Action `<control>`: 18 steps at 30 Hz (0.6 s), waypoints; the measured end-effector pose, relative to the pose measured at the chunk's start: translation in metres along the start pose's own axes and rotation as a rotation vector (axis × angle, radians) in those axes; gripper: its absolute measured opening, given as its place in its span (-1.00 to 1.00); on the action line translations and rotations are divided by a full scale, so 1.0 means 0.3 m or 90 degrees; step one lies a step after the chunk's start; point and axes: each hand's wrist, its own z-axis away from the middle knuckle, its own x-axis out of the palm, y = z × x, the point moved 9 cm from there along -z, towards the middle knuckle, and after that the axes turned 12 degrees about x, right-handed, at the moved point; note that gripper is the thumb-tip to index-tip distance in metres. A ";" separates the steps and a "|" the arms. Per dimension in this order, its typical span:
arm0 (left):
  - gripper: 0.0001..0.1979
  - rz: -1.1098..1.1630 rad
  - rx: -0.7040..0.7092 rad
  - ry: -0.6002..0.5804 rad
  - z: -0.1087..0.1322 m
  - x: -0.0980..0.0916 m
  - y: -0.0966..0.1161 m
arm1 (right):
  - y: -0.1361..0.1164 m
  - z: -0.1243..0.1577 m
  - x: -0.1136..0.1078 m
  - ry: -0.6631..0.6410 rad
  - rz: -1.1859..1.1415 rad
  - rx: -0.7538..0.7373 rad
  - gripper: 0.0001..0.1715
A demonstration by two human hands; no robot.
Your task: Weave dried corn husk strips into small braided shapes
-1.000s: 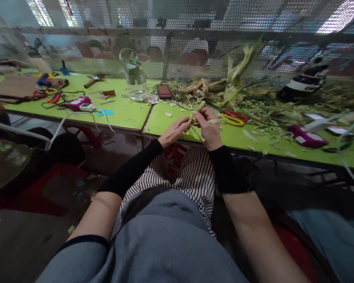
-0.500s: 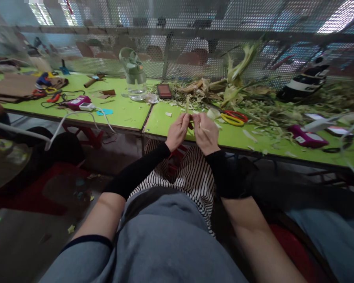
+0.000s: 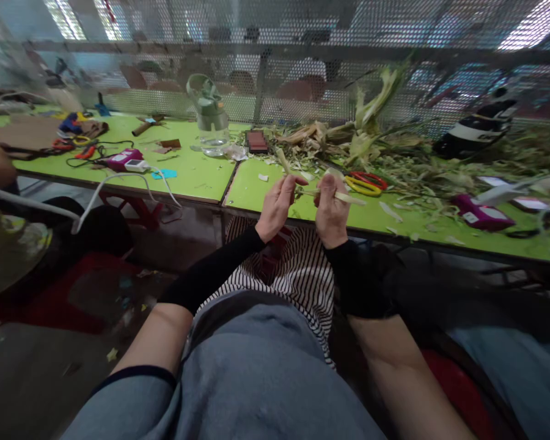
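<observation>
My left hand is closed in a pinch over the front edge of the green table. Between its thumb and fingers it grips a pale green husk strip, whose end points up and away. A little to the right, my right hand pinches another pale length of husk strip, which sticks out past its far side. A thin strand spans the gap between both hands; I cannot tell whether it is all one strip. Scissors with yellow and red handles lie just beyond my right hand.
Husk scraps heap along the back and right. A clear water bottle stands behind the table joint. A black bottle leans at right. Magenta devices with white cables lie on both sides. A perforated metal screen rises behind.
My hands have moved apart, the right one shifting rightward. The strand between them now shows, and the husk end at my right hand sticks out further.
</observation>
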 end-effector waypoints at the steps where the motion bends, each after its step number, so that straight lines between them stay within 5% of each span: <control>1: -0.52 0.013 0.016 0.002 -0.001 -0.001 0.003 | -0.005 0.001 0.001 -0.002 0.000 -0.008 -0.30; 18: -0.34 -0.023 0.124 -0.032 0.026 -0.012 0.055 | -0.084 0.050 -0.036 0.030 0.077 -0.166 -0.29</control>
